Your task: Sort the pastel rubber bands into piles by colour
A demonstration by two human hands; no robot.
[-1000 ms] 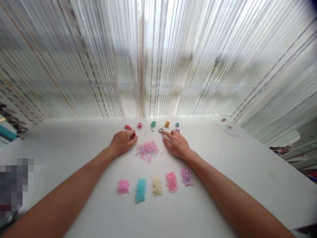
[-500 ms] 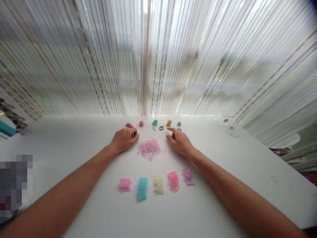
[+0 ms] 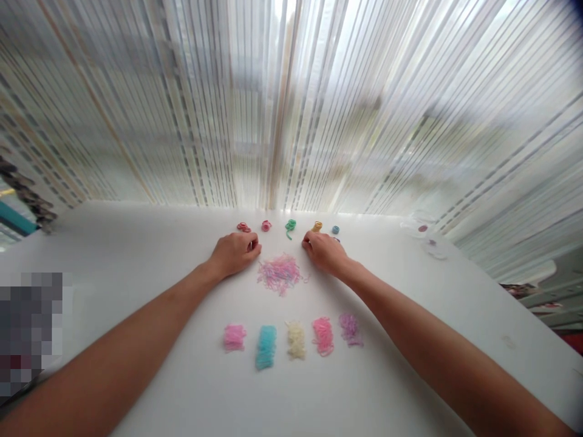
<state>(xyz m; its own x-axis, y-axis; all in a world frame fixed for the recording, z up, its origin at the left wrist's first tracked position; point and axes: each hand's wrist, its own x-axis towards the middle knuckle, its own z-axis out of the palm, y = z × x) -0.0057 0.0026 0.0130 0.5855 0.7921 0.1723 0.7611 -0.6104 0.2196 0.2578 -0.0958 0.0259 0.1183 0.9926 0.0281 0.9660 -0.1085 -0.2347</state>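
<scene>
**Right hand (image 3: 325, 250) has curled up over the spot of the little dark ring**

A moment ago its pointing finger stuck out and the ring lay in plain sight beside it. Now the fingers are bunched together, thumb close to fingertip, and they cover that spot. From where I stand, I can't tell if they pinch the ring. Just behind them is the yellow coil (image 3: 317, 225), and a bit of a purple ring (image 3: 337, 239) peeks out past the knuckles. The left hand (image 3: 233, 255) is curled too; I can't tell if it holds anything. The red coil (image 3: 243, 227) sits just behind it.

In the back row are also the pink coil (image 3: 266, 226), the green coil (image 3: 291, 225) with its tail, and the small blue coil (image 3: 336, 229). A messy pile (image 3: 280, 273) of pink and purple strings lies between the wrists.

Nearer the person is a row: a light pink bunch (image 3: 234, 337), a blue bunch (image 3: 266, 349), a cream bunch (image 3: 296, 341), a bright pink bunch (image 3: 323, 335) and a purple bunch (image 3: 350, 329). They all lie on a white table (image 3: 296, 400), with a stripy curtain (image 3: 282, 121) behind.
</scene>
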